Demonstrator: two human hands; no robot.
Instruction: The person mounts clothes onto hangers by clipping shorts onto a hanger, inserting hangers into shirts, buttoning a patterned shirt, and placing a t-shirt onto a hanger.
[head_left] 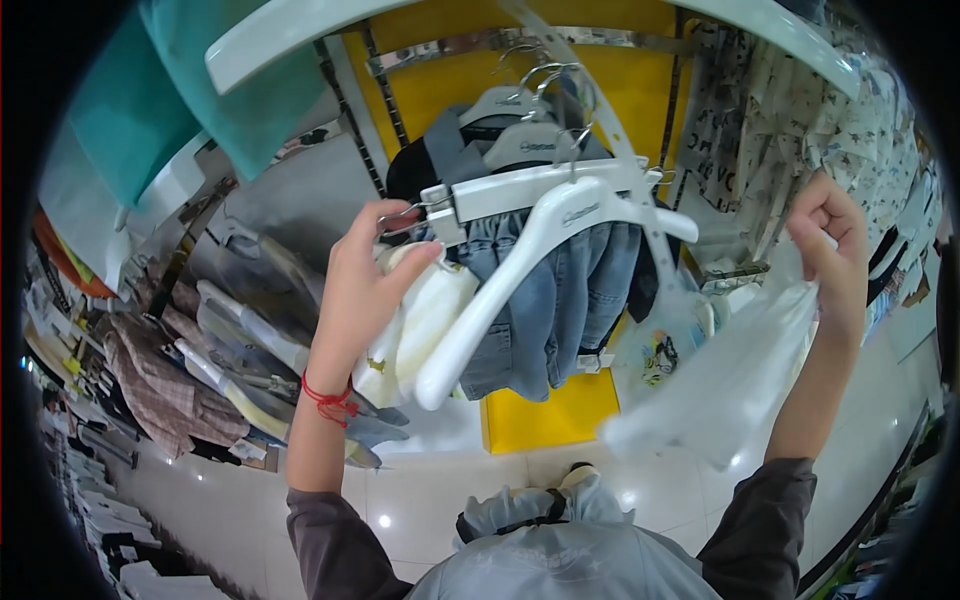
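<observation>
Pinched at its top by our right hand (830, 245), the plastic bag (735, 370) hangs apart from the denim trousers (575, 310), presumably to avoid snagging; beside the bare white hanger (572, 212), our left hand (372, 265) clasps the folded pale garment (425, 320), probably against unfolding.

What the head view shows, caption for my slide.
Among hanging clothes, the left hand holds white patterned cloth; the right hand, a translucent plastic bag.

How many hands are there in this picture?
2: the left hand at one end of the clip hanger, and the right hand holding thin plastic.
</observation>
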